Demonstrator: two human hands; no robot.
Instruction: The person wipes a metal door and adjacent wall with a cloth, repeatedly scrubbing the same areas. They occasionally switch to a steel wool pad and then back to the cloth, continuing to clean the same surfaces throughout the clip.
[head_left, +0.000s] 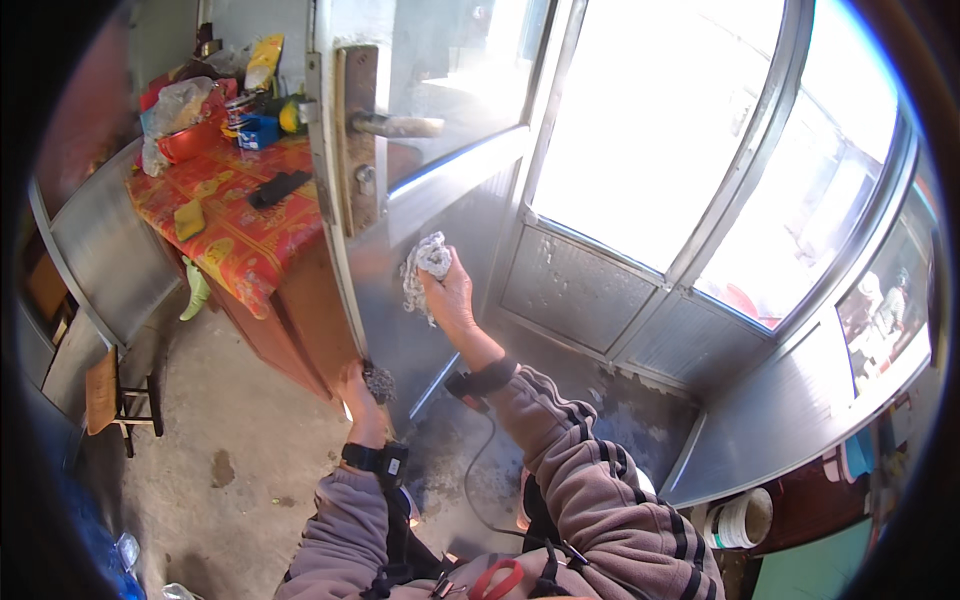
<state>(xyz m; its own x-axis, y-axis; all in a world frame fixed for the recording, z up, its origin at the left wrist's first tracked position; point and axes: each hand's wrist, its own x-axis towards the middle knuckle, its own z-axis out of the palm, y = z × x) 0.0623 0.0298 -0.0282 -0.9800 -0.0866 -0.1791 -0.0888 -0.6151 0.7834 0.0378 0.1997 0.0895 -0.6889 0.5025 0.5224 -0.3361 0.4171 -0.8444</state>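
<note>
An open metal-framed door (442, 202) with a glass upper part stands in front of me. My right hand (452, 291) grips a crumpled whitish cloth (431, 262) against or close to the lower metal panel, below the door handle (397, 125). Lower and to the left, my left hand (360, 394) is at the door's edge near the floor, holding a dark grey scouring pad (381, 382), its fingers partly hidden.
A cabinet with a red patterned cover (225, 202) stands left of the door, bearing a yellow sponge (190, 220), a black object, a red basin (184, 142) and bags. A small wooden stool (105, 390) is at left. A white bucket (739, 519) stands at lower right.
</note>
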